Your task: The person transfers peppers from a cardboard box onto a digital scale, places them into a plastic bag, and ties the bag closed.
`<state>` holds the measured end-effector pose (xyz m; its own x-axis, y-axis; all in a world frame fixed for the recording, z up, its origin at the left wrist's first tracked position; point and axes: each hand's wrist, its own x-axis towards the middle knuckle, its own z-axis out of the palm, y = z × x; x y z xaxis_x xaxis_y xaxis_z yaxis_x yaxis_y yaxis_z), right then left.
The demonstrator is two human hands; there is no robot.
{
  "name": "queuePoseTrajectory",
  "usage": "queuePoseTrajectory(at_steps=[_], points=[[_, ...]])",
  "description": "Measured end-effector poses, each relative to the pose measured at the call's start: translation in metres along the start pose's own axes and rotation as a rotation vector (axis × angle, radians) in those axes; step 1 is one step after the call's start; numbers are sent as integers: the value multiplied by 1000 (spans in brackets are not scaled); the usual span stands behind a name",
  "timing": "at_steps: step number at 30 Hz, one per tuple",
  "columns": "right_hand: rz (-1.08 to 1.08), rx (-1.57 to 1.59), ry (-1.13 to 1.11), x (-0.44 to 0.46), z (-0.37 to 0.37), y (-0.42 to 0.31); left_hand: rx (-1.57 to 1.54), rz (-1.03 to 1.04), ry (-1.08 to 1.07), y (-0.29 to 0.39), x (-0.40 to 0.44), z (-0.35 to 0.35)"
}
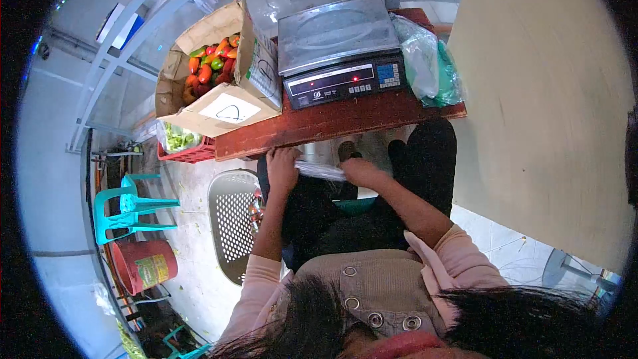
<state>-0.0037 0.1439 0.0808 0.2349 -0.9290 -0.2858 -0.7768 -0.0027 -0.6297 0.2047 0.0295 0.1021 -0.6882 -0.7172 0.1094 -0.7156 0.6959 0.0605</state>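
Note:
My left hand (283, 169) is closed on one end of a whitish, clear strip of what looks like folded plastic (320, 171). The other end sits in my right hand (364, 173), also closed. Stretched between both hands, the plastic hangs over my lap, just below the front edge of the red wooden table (332, 121). On that table stands a digital scale (339, 46) with a metal pan and lit red marks. Left of it, an open cardboard box (256, 103) holds red, orange and green peppers (211, 65).
Plastic bags (428, 66) lie right of the scale. A red crate (189, 151) with greens stands at the table's left. On the floor are a grey perforated basket (232, 219), a teal chair (126, 203) and a red bucket (143, 266). A pale wooden panel (538, 106) borders the right.

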Motion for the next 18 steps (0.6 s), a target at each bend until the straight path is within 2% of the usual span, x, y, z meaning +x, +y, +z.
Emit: queuePoseTrajectory(at_steps=[2, 6, 7, 10, 13, 16, 17, 18], points=[[2, 22, -46, -4, 1, 14, -104, 8, -100, 11, 2, 6], [89, 43, -42, -21, -43, 30, -152, 0, -273, 32, 11, 36], [111, 33, -34, -25, -48, 41, -320, -16, -411, 34, 13, 46], [77, -166, -7, -42, -65, 70, -588, 30, -564, 54, 11, 75], [121, -160, -14, -51, -57, 88, -645, -47, -701, 75, 14, 68], [111, -145, -65, -29, -37, 99, -731, -25, -628, 64, 13, 70], [82, -101, -15, -26, -35, 101, -688, 61, -460, 53, 8, 91], [54, -54, 40, -22, -37, 99, -902, -119, -629, 44, 7, 113]])
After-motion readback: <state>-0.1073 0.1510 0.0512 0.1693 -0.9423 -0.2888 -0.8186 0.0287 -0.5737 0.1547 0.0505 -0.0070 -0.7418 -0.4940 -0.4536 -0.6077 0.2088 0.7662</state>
